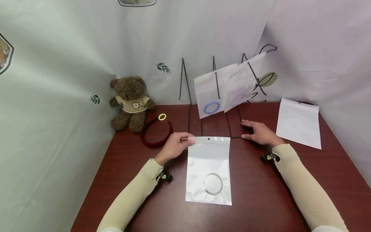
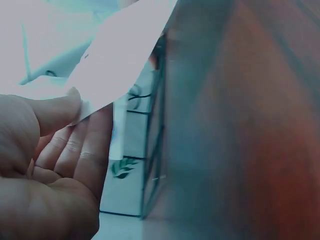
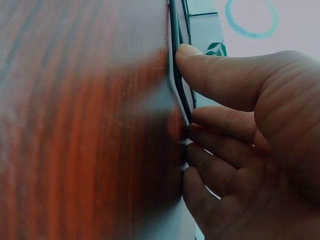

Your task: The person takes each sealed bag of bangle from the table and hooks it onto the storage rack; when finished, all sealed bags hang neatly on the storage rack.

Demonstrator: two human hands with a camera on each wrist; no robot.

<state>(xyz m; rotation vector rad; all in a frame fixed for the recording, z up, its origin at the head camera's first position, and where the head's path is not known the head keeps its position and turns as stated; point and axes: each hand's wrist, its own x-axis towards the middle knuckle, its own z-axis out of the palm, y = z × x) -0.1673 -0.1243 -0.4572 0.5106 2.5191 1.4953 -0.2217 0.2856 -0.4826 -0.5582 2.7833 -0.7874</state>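
Observation:
My left hand (image 1: pixel 175 145) pinches the upper left corner of a white zip pouch (image 1: pixel 208 158) between thumb and fingers. Through the pouch's lower half shows a pale, clear bangle (image 1: pixel 213 184). In the left wrist view the thumb (image 2: pixel 60 107) lies over the pouch's corner (image 2: pixel 120 55). My right hand (image 1: pixel 259 132) rests at the right front corner of a black wire rack (image 1: pixel 228 124), fingers extended and spread from the thumb. The right wrist view has the thumb tip against the black wire (image 3: pixel 175 55), with the other fingertips down at the table.
Two white pouches hang on the rack: one with a blue bangle (image 1: pixel 212 108), another pouch (image 1: pixel 243 83) beside it. Further right lies a white pouch (image 1: pixel 299 124). A teddy bear (image 1: pixel 131 103), a dark red headband (image 1: pixel 156 144) and a yellow ring (image 1: pixel 162 117) stand at the left.

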